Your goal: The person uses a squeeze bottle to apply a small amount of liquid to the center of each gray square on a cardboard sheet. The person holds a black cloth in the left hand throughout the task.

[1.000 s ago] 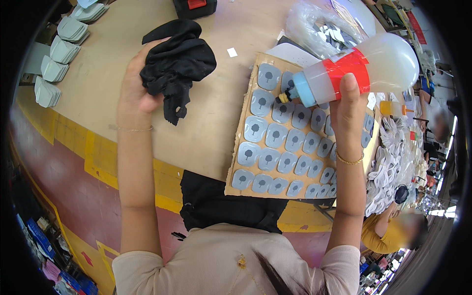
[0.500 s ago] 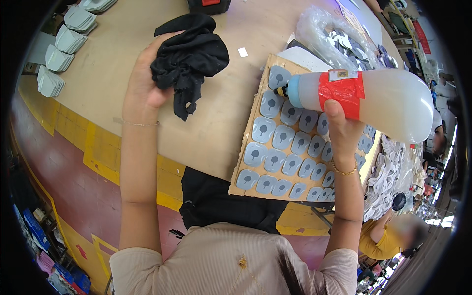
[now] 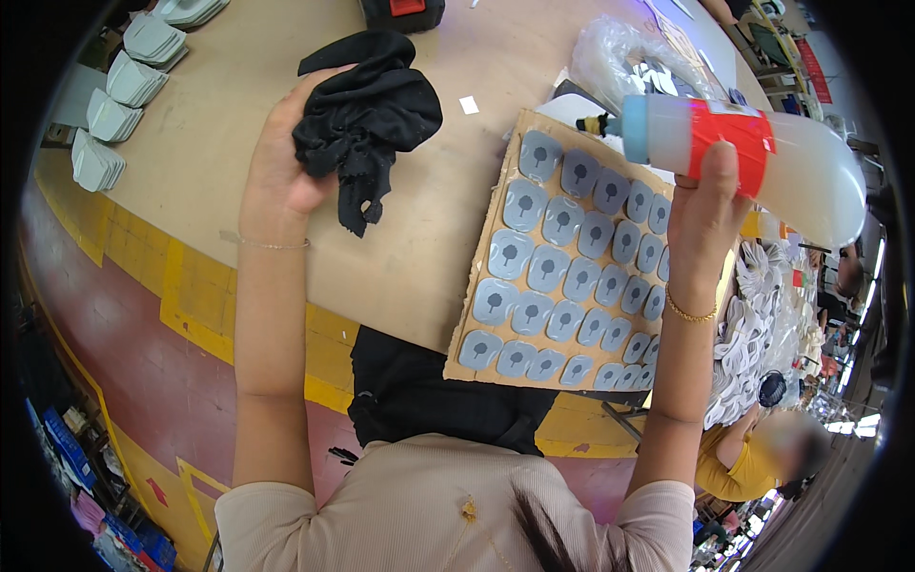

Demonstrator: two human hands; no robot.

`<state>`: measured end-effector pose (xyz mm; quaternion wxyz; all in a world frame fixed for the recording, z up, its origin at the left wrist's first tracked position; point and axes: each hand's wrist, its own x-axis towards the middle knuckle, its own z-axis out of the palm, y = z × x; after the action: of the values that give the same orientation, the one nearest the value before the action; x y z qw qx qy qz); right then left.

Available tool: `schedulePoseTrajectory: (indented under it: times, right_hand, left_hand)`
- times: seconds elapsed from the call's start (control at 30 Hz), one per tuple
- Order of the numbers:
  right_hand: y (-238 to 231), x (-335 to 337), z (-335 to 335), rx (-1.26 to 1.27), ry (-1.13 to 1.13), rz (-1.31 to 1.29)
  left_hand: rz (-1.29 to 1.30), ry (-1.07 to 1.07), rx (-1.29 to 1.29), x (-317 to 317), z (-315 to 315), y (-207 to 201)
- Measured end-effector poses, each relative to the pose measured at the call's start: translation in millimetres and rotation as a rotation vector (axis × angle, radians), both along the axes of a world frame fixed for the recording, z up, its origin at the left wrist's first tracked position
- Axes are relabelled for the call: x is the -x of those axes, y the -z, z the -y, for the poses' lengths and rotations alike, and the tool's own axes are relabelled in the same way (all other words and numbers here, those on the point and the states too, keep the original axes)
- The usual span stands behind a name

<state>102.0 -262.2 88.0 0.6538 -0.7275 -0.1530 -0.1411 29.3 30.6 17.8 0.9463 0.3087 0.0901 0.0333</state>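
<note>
A crumpled black cloth (image 3: 367, 119) is bunched in my left hand (image 3: 281, 157), above the left part of the table. My right hand (image 3: 705, 210) is wrapped round a squeeze bottle (image 3: 810, 162) of cloudy pale liquid, with red tape about its middle and a light blue cap. The bottle is tipped on its side, its dark nozzle (image 3: 593, 125) pointing left over the far edge of a cardboard sheet (image 3: 484, 250). On that sheet lie rows of grey rounded pieces (image 3: 510, 250), each with a dark tree-like mark. My right hand and forearm hide part of its right side.
Stacks of white pieces (image 3: 114, 114) line the table's (image 3: 410, 257) far left edge. A black and red object (image 3: 405, 11) sits at the back, a clear plastic bag (image 3: 610, 57) at the back right. To the right are heaped white pieces (image 3: 739, 353) and a person in yellow (image 3: 734, 467).
My right hand has moved the bottle right and farther away, so its nozzle has left the back row of grey pieces. My left hand with the cloth has hardly moved.
</note>
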Motion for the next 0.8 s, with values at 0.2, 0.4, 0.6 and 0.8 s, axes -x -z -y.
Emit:
schedulePoseTrajectory:
  times: [0.2,0.4,0.6,0.8]
  right_hand:
    - [4.3,4.9,-7.1,0.207,0.0,0.022]
    - [4.4,4.2,-13.7,0.182,-0.044,-0.039]
    - [3.8,1.7,-27.2,-0.068,-0.129,-0.08]
    - [-7.8,-9.3,-10.3,-0.406,-0.16,-0.093]
  left_hand:
    - [-0.021,-0.006,0.0,-0.6,-2.9,1.4]
    - [-0.039,0.019,0.021,-5.1,-2.5,-1.1]
    - [-0.117,-0.034,0.065,-2.5,0.0,-4.8]
    - [-0.071,0.013,0.026,-3.4,-2.9,1.9]
